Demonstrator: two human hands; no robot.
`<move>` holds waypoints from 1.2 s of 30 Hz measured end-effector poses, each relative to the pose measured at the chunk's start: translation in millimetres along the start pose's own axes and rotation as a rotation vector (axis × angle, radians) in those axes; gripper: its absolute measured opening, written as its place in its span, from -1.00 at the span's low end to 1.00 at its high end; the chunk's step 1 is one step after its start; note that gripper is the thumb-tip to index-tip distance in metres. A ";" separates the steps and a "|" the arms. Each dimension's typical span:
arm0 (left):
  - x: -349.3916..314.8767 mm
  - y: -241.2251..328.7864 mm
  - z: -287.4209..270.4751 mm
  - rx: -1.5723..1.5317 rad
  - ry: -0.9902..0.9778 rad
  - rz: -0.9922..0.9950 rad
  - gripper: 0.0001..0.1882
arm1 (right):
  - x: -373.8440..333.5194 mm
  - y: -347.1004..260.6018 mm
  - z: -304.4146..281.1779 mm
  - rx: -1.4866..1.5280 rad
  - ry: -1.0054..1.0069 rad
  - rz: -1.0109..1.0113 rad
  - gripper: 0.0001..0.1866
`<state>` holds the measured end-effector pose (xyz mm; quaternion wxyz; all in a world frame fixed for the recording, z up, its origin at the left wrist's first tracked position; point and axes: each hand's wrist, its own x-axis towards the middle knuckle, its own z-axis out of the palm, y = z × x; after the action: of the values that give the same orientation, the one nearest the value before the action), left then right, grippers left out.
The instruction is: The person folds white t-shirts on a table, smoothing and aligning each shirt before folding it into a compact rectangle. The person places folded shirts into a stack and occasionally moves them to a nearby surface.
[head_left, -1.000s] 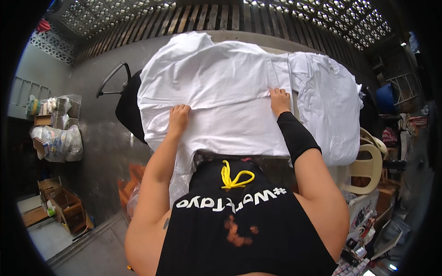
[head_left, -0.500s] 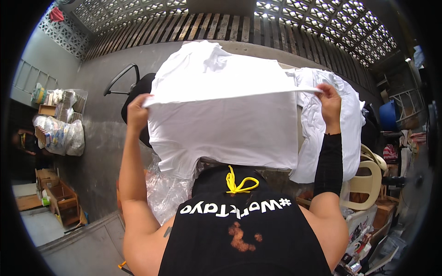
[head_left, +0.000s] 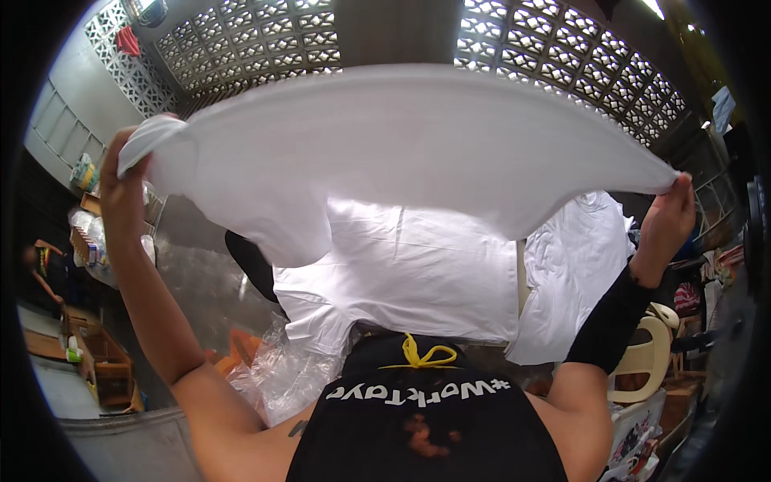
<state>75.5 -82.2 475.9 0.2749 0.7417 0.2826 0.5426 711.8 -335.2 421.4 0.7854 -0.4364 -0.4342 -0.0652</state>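
Note:
A white T-shirt (head_left: 434, 136) is stretched in the air between my raised arms, its cloth billowing and slightly blurred. My left hand (head_left: 124, 173) is closed on its bunched left end. At the far right, my right hand (head_left: 668, 221) pinches the opposite corner of the cloth. Beneath it, another white T-shirt (head_left: 426, 277) lies spread flat, sleeve toward the left, with the raised cloth hiding its far part. To the right of that lies a loose pile of white shirts (head_left: 562, 273).
Clear plastic wrapping (head_left: 293, 373) lies near me on the left. A cream plastic chair (head_left: 646, 357) stands at the right. On the left are wooden boxes (head_left: 100, 353) and bagged goods (head_left: 96, 241); another person (head_left: 48, 269) is at the far left edge.
Both my hands have risen and spread wider apart, lifting the T-shirt's edge off the stack. The flat shirt beneath has come into view, and my view has tilted upward.

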 end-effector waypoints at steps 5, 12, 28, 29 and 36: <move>4.7 13.2 -12.9 0.370 0.050 -0.086 -0.72 | 9.2 -33.7 -0.6 -0.168 0.114 -0.006 -0.76; -41.6 52.2 -45.3 0.152 0.367 0.151 -0.72 | -13.8 -67.4 4.5 0.362 0.005 0.209 -0.69; -76.2 77.1 -27.7 0.447 0.192 0.297 -0.66 | -36.6 -51.6 -62.9 0.904 -0.650 0.087 -0.50; -79.8 73.5 -31.4 0.386 0.276 0.316 -0.69 | -35.4 -52.6 -64.8 0.743 -0.655 0.024 -0.56; -4.9 -19.7 61.3 0.171 -0.312 -0.577 -0.69 | -8.6 85.6 7.4 -0.218 -0.547 0.140 -0.57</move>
<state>130.7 -78.4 442.8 0.3940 0.7256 0.4797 0.2969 743.1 -279.8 363.1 0.5904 -0.5483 -0.5889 0.0631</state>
